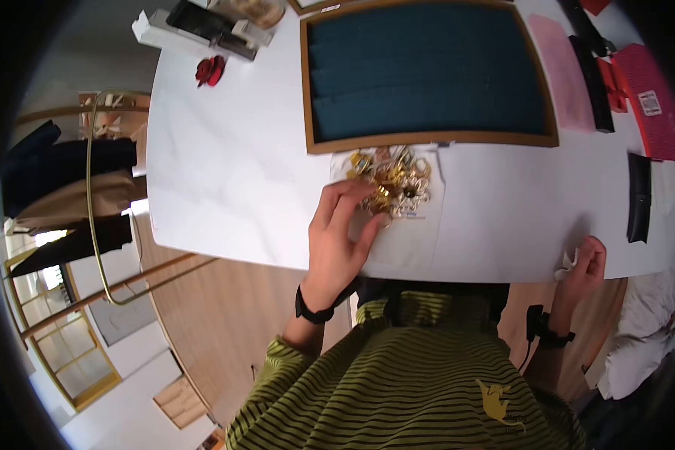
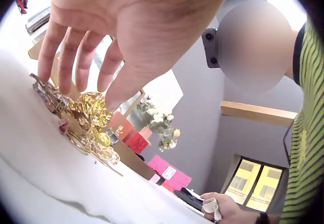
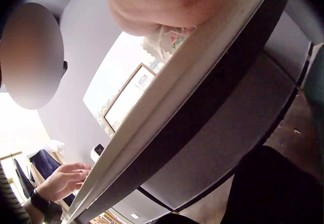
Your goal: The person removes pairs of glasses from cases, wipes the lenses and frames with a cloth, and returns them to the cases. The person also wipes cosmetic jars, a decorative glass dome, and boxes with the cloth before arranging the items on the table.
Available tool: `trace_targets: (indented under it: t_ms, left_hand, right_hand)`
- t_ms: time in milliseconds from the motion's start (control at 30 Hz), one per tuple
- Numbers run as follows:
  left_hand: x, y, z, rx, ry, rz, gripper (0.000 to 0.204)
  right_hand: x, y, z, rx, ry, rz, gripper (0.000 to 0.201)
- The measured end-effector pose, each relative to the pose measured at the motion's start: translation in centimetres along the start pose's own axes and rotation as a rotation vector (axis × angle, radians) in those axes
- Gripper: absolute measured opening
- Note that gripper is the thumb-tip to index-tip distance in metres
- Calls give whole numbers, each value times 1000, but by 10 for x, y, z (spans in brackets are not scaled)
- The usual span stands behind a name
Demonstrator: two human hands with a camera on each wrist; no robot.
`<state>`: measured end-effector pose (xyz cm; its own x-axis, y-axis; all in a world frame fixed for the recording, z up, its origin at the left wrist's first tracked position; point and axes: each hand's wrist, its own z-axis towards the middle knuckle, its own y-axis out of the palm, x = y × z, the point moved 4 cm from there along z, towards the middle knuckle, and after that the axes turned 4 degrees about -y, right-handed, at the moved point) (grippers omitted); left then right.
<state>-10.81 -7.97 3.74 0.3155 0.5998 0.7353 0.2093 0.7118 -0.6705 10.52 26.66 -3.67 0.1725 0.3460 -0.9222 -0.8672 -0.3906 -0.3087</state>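
A smooth white table (image 1: pixel 225 165) carries a glinting, tangled heap of gold-toned jewelry (image 2: pixel 93 111) at a person's left fingers (image 2: pixel 67 62), loosely extended and gripping nothing. The right fingers (image 1: pixel 596 252) clutch a crumpled white cloth (image 1: pixel 568 262). Beyond the left fingers lies a wood-framed, teal-lined tray (image 1: pixel 427 75); only the left wrist view shows pale flowers (image 2: pixel 158 117).

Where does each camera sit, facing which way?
Head: on the head, facing forward-down at heaped gold-coloured jewellery; left hand, right hand, green striped shirt show.
Left wrist: on that wrist, facing the jewellery; both hands, shirt.
Right wrist: on that wrist, facing along the white table's edge; both hands.
Head and left wrist share the jewellery.
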Motion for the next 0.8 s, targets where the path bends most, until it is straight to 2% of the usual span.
trace_targets:
  t_ms: [67,100,167,233,367,433,533,600,667,767,800]
  left_hand:
    - [-2,-1,-1,2,31,-9,30]
    - [-3,-2,-3,32,52,20,28]
    - [1,-2,-10,75,58,-4,22]
    - [12,3,-14,82,20,-111,12]
    - [24,22,-21,38,28,-239,4]
    - [35,30,-25,-6,53,-271,3]
    - [52,39,-30,-70,93,-311,3]
    - [58,46,-36,-106,91,-360,4]
    - [63,55,-42,-161,82,-422,7]
    - [79,82,-45,-286,71,-552,11]
    - [87,96,-45,-346,93,-555,13]
  right_hand:
    - [7,-7,-1,-61,117,35,9]
    - [3,-14,3,12,88,-3,9]
    - [-20,-31,26,-12,-114,-70,11]
    - [-41,-56,67,41,-152,-272,17]
    - [-59,-78,138,-45,-357,-899,46]
    - [-36,-87,165,-132,-265,-1098,61]
    - [-20,-83,186,-314,0,-1090,76]
    - [-1,-82,192,-322,-25,-1036,71]
    - [-3,-75,186,-337,-53,-983,66]
    - [-7,-62,168,-382,-18,-854,62]
    - [-11,-56,158,-416,64,-809,60]
